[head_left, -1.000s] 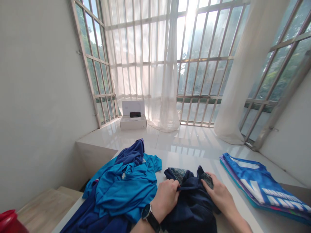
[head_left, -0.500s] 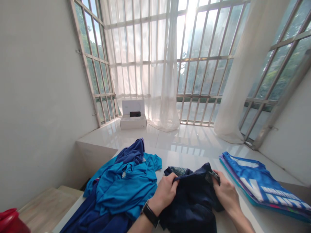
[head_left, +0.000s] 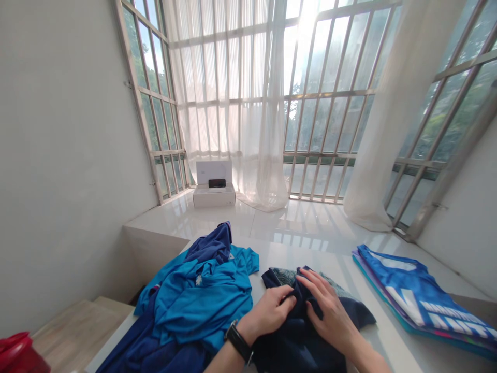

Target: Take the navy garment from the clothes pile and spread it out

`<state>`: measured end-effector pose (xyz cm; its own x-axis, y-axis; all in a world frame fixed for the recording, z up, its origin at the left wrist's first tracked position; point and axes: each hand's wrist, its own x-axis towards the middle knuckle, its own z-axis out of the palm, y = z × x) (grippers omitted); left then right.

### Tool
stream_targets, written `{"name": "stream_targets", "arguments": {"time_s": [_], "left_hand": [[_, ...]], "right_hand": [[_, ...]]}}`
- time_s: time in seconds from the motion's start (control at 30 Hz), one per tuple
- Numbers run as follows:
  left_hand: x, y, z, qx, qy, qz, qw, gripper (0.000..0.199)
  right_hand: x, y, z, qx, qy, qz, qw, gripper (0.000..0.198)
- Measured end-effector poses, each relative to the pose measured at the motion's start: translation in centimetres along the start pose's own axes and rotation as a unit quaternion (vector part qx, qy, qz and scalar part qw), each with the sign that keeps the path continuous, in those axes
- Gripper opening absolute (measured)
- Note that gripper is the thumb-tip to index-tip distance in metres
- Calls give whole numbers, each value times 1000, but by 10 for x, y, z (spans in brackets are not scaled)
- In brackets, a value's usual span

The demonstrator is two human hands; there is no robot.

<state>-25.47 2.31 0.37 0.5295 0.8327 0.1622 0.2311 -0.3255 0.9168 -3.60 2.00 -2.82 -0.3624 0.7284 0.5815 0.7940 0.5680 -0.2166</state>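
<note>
A dark navy garment lies crumpled on the white surface in front of me, with a grey-green patterned part showing along its far edge. My left hand, wearing a black wristband, pinches the cloth near its upper middle. Close beside it, my right hand rests on the same garment, fingers stretched out and thumb apart. To the right of that hand a corner of the garment lies spread out. The lower part of the garment runs out of view.
Left of my hands lies a loose heap of bright blue and dark blue clothes. A folded stack of shirts sits at the right. An open white box with a black device stands by the barred window. A red object is at lower left.
My right hand has let go of the garment's right edge and moved left, close to my left hand. That edge has dropped onto the surface. My left hand has shifted slightly right and down.
</note>
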Motion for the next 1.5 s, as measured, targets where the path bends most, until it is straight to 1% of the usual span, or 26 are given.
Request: {"name": "stream_targets", "arguments": {"time_s": [0.13, 0.3, 0.37, 0.43, 0.47, 0.53, 0.6, 0.7, 0.8, 0.87, 0.93, 1.0, 1.07, 1.17, 1.23, 1.3, 1.4, 1.5], "left_hand": [[-5, 9, -4, -1, -47, -2, 999, 27], [-9, 11, -6, -3, -82, 7, 997, 37], [-10, 9, -6, -9, -86, 10, 996, 41], [-9, 7, -5, -20, -80, 12, 997, 47], [-8, 6, -5, -22, -73, 10, 997, 48], [-6, 4, -6, -11, -51, 0, 999, 43], [-4, 2, -7, 19, -19, -11, 1000, 33], [-1, -2, -10, 66, 32, -21, 997, 24], [0, -7, -12, 108, 65, -39, 991, 21], [1, -11, -12, 125, 87, -52, 987, 20], [2, -14, -12, 120, 115, -57, 984, 20], [5, -16, -14, 95, 147, -47, 983, 21], [8, -17, -16, 56, 183, -33, 981, 22], [12, -18, -21, -35, 234, -31, 971, 19], [13, -19, -24, -113, 260, -37, 958, 18], [14, -19, -26, -178, 281, -38, 942, 21], [14, -19, -28, -256, 297, -46, 919, 29], [15, -20, -28, -324, 309, -67, 892, 35]], "right_hand": [[1, -3, 0, 23, -22, -14, 999, 47], [1, -2, -2, 15, -20, 3, 1000, 40], [1, -1, -5, 0, -13, 25, 1000, 30], [1, 1, -9, -19, 9, 59, 998, 14], [0, 4, -12, -30, 26, 77, 996, 7], [-1, 10, -16, -50, 63, 104, 991, 13], [-2, 16, -19, -61, 102, 114, 986, 18], [-5, 22, -22, -51, 139, 134, 980, 20], [-6, 24, -23, -14, 157, 183, 970, 23], [-6, 24, -25, 2, 184, 222, 958, 21], [-6, 24, -27, -2, 208, 262, 942, 23], [-5, 25, -31, -10, 216, 288, 933, 32], [-5, 26, -34, -7, 219, 293, 930, 37], [-5, 28, -39, 8, 217, 302, 928, 40], [-6, 28, -41, 22, 206, 312, 927, 42], [-7, 28, -42, 33, 196, 318, 927, 43], [-8, 26, -42, 37, 183, 316, 930, 43], [-8, 26, -40, 25, 154, 308, 939, 40]]}}
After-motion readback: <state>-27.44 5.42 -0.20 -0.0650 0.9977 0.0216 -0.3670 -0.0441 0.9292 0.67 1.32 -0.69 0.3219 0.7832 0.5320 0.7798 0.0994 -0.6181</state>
